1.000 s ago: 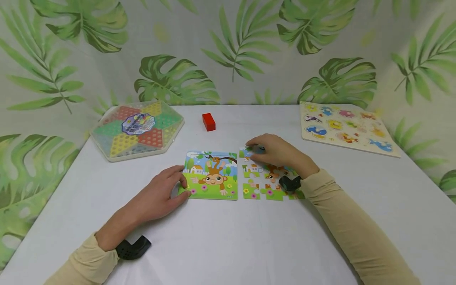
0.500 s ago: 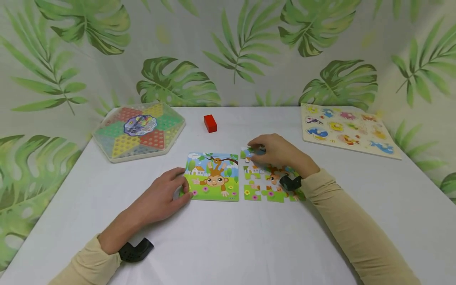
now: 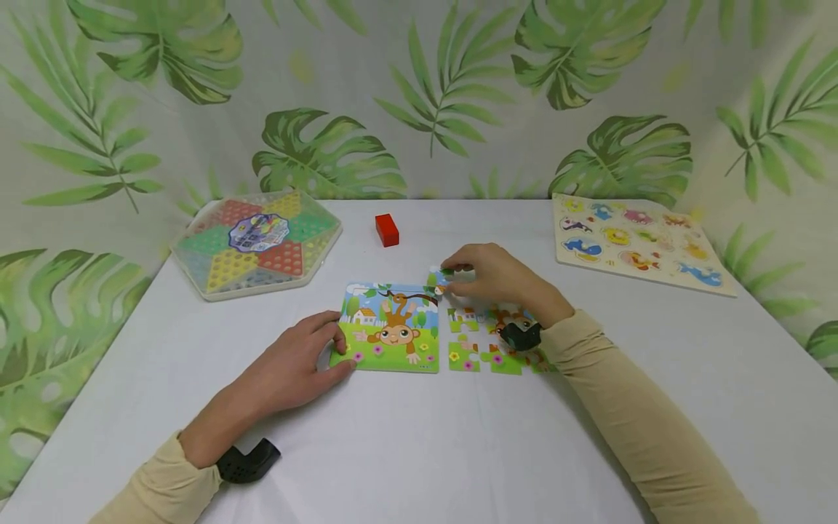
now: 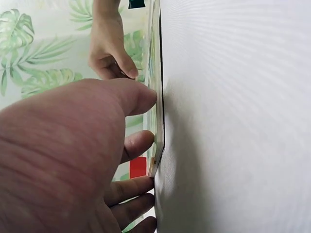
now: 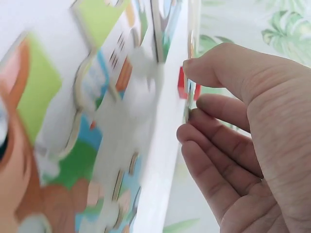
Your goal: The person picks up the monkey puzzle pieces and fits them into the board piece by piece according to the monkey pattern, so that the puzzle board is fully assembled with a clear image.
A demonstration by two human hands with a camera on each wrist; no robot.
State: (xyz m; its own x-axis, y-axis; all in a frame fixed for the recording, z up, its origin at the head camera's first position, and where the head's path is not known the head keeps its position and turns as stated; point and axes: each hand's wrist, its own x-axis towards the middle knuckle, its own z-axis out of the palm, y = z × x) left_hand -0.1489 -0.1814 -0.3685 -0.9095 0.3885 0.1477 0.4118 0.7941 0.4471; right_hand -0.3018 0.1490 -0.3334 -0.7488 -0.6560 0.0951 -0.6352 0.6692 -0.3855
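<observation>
My right hand (image 3: 494, 276) pinches a jigsaw piece (image 3: 436, 279) between thumb and fingers, raised by the top right corner of the monkey puzzle board (image 3: 393, 356). The right wrist view shows this piece edge-on at the fingertips. At the board's left edge rests my left hand (image 3: 294, 360). Its thumb (image 4: 143, 99) and index finger touch the board, while other fingers lie near the far corner. Several loose jigsaw pieces (image 3: 507, 364) lie to the right of the board, partly covered by my right hand and its wrist camera.
Back left on the white table (image 3: 406, 451) lies a hexagonal Chinese checkers set (image 3: 225, 269). A red block (image 3: 387, 231) stands behind the puzzle board. At the back right is a wooden sea-animal puzzle (image 3: 628, 255). A leaf-print cloth (image 3: 458, 44) hangs behind.
My right hand has lifted the jigsaw piece from the loose set and carried it left to the puzzle board's top right corner. The left hand stays in place on the board.
</observation>
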